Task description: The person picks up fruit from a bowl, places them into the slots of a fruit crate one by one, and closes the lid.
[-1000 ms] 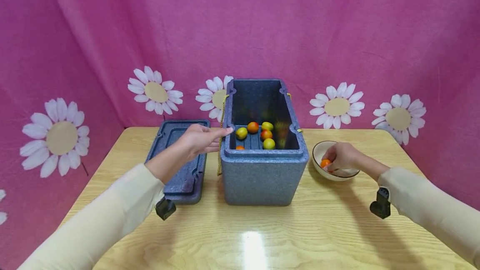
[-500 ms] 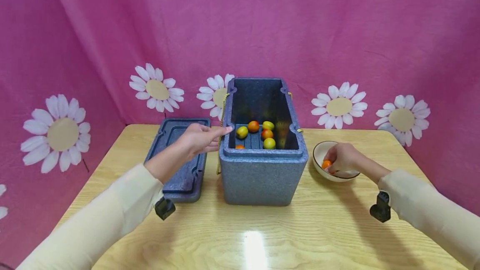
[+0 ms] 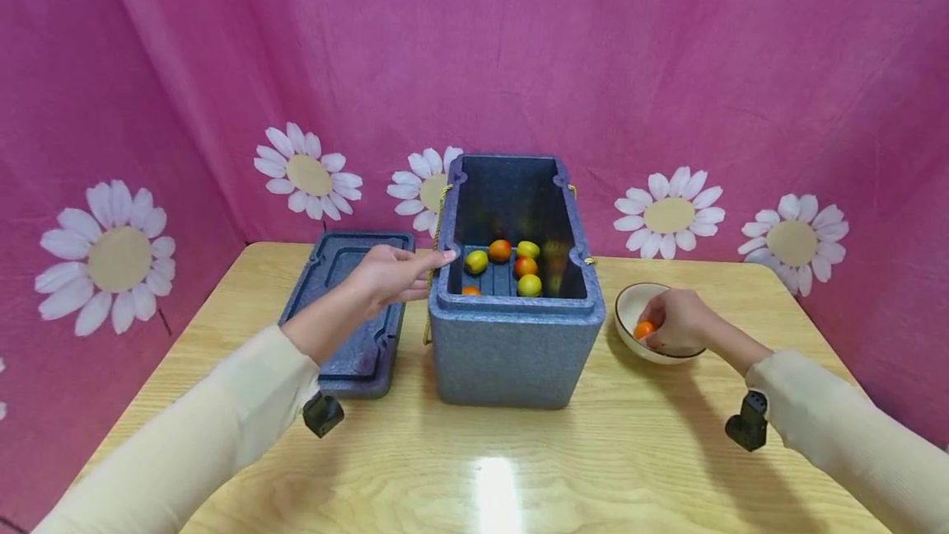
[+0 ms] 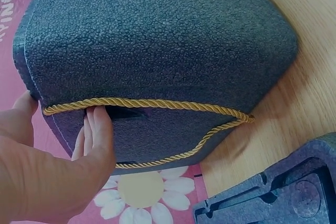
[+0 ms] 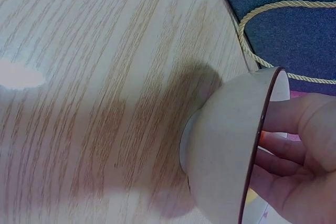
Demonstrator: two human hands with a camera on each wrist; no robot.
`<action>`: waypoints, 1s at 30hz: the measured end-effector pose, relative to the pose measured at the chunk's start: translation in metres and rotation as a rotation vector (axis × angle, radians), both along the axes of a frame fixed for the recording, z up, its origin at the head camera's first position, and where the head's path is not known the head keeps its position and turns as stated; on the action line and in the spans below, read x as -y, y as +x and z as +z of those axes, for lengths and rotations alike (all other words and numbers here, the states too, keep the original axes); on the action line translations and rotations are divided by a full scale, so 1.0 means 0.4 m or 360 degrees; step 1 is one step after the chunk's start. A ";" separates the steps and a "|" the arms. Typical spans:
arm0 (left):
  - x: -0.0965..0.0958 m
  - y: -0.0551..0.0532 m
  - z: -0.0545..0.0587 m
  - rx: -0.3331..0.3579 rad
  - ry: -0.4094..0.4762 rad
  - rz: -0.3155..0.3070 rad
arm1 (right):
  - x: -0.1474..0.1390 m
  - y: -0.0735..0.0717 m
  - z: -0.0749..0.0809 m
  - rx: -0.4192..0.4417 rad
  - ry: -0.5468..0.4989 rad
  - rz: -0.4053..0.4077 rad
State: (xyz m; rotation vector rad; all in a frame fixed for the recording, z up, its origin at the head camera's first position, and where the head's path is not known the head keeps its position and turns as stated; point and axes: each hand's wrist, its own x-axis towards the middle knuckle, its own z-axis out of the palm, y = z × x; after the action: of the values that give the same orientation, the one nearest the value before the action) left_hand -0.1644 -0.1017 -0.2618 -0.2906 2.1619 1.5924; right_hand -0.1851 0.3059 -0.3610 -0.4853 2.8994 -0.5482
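A deep grey foam box (image 3: pixel 511 361) stands lidless on the table, several red and yellow-green tomatoes (image 3: pixel 500 251) on its floor. My left hand (image 3: pixel 393 274) grips the box's left wall, thumb on the rim. In the left wrist view its fingers (image 4: pixel 100 129) press the outer side, by a yellow rope handle (image 4: pixel 157 104). To the box's right, my right hand (image 3: pixel 676 321) reaches into a cream bowl (image 3: pixel 630 303) with a dark rim and pinches an orange-red tomato (image 3: pixel 643 330). In the right wrist view the bowl's wall hides most of that tomato.
The box's grey lid (image 3: pixel 348 336) lies flat on the table, left of the box. A pale wooden table (image 3: pixel 415 468) carries everything. Behind it hangs a pink curtain (image 3: pixel 519 39) with printed white daisies.
Almost nothing differs: the head view shifts slightly. The left hand stays on the box's wall and the right hand stays in the bowl with the orange-red tomato.
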 end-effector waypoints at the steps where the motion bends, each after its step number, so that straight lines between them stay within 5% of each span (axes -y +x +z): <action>1: 0.000 0.001 -0.002 0.0000 -0.0004 -0.0001 | 0.000 0.002 -0.001 0.0004 0.0001 0.0001; 15: 0.004 0.004 -0.006 -0.0020 -0.0042 -0.0015 | 0.007 -0.003 0.009 0.0022 0.0035 0.0041; 23: -0.001 0.000 -0.013 -0.0036 -0.0034 0.0009 | -0.002 -0.004 0.001 -0.0168 0.0027 0.0220; 30: 0.001 -0.006 -0.017 -0.0027 -0.0055 0.0018 | -0.004 -0.002 0.007 -0.0157 0.0029 0.0281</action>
State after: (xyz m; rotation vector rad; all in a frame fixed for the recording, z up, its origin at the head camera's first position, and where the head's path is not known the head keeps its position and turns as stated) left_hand -0.1670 -0.1020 -0.2684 -0.3015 2.2061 1.5708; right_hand -0.1858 0.3075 -0.3584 -0.7774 2.9108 -0.4842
